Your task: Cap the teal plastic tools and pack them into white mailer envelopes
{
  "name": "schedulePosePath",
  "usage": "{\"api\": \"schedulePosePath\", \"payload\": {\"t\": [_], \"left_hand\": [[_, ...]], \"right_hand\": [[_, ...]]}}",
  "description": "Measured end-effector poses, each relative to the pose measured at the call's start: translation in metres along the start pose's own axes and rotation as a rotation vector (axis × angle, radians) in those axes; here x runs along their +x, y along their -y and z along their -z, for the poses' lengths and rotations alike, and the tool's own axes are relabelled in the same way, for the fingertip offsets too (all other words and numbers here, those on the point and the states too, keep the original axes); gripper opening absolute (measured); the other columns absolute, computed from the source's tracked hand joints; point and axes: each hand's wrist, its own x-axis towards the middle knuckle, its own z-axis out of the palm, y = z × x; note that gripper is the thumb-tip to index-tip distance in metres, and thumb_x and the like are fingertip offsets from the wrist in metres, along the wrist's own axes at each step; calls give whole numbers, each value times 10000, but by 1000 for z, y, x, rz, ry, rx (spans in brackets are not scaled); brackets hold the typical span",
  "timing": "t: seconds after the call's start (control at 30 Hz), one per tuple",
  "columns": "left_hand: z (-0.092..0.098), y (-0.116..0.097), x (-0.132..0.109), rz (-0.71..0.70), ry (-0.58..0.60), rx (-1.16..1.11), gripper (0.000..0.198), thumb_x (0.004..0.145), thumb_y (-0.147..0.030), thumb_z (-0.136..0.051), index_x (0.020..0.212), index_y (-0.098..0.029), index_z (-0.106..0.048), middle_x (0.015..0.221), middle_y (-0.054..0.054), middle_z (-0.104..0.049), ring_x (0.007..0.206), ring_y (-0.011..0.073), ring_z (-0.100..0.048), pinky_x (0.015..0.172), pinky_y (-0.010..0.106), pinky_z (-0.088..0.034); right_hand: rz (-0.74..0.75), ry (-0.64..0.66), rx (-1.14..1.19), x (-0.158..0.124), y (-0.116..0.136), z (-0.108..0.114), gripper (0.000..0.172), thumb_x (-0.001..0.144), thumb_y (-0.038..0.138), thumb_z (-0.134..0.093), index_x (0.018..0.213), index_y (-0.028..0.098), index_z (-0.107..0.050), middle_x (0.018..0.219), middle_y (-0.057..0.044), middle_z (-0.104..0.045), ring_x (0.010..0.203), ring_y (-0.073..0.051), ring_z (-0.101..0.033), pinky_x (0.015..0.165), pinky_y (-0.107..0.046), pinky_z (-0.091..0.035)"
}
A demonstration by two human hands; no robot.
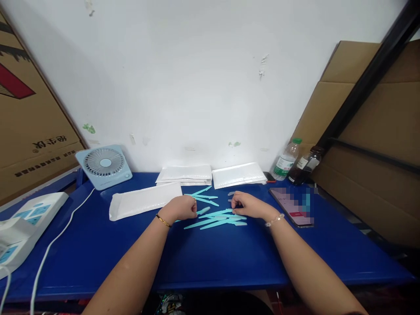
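Several thin turquoise sticks (218,222) lie in a loose pile at the middle of the blue table. My left hand (185,207) is closed at the pile's left side, its fingers on one turquoise stick (204,211) that pokes out to the right. My right hand (244,204) is at the pile's right end with its fingers curled together; what they hold, if anything, is too small to make out. Small clear pieces (231,196) lie beside its fingertips. Further turquoise sticks (204,197) fan out behind my left hand, near a white padded envelope (144,200).
Stacked white envelopes (185,173) and another white pile (239,175) stand by the wall. A blue fan (105,165) and power strip (33,225) are left; a phone (293,205), clear bottle (286,162) and dark bottle (304,166) are right.
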Motion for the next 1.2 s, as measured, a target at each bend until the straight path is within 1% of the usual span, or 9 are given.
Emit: {"api": "schedulePosePath", "payload": {"t": [0.17,0.33,0.43,0.53,0.67,0.83,1.03,1.13,1.2], "left_hand": [[-1,5,7,-70,-180,-269,219,793,-388,-509,801,-187,-597,752,17,-632,660,157,-547,584,253,-379],[-13,-8,17,-263,-133,-499,298,822,-459,-497,817,-181,-603,794,13,-630,714,148,-556,647,251,-411],[-22,-17,21,-303,-103,-509,286,846,-453,-484,813,-189,-589,745,-6,-602,671,131,-550,620,239,-408],[-28,-17,26,-303,-55,-542,267,860,-435,-477,842,-187,-574,723,-12,-586,640,123,-570,614,232,-426],[-32,-8,33,-280,-123,-494,244,867,-412,-471,828,-193,-571,712,-15,-602,625,124,-565,596,230,-415],[-35,-4,40,-245,-263,-358,230,877,-383,-459,861,-200,-597,788,1,-640,685,143,-574,607,237,-400],[-35,-10,40,-276,-331,-190,198,879,-356,-478,882,-214,-617,835,6,-657,743,165,-585,630,247,-383],[-32,-6,40,-257,-352,-128,193,888,-337,-466,904,-216,-616,866,18,-665,759,172,-596,642,253,-386],[-31,-2,41,-229,-381,-77,196,893,-323,-458,907,-213,-620,873,27,-668,772,179,-601,676,265,-391]], "right_hand": [[-45,20,28,-1,0,0,37,763,193,-628,779,181,-597,793,-14,-575,670,-137,-517,587,-241,-375],[-50,-21,96,2,6,-5,20,783,175,-576,789,185,-592,699,10,-582,608,-121,-505,556,-226,-361],[-40,-106,159,6,11,-8,67,818,244,-559,826,187,-594,721,0,-591,624,-124,-508,571,-230,-378],[-54,-113,223,7,10,-8,121,828,299,-559,839,185,-596,695,4,-577,613,-122,-500,565,-230,-385],[-104,-138,248,3,-5,-2,126,824,297,-563,841,179,-603,716,-1,-587,634,-126,-513,591,-239,-404],[-73,-298,148,1,-10,2,161,816,308,-593,909,185,-641,930,-52,-602,777,-152,-550,705,-276,-438],[46,-241,96,14,17,-9,245,872,406,-544,787,194,-632,741,-17,-587,667,-138,-516,613,-251,-390],[56,-250,74,14,13,-7,261,893,384,-510,757,191,-621,734,-17,-592,671,-138,-519,625,-253,-384],[-10,-277,70,10,3,-2,278,896,393,-492,761,188,-622,747,-21,-602,666,-139,-521,615,-253,-383]]}}
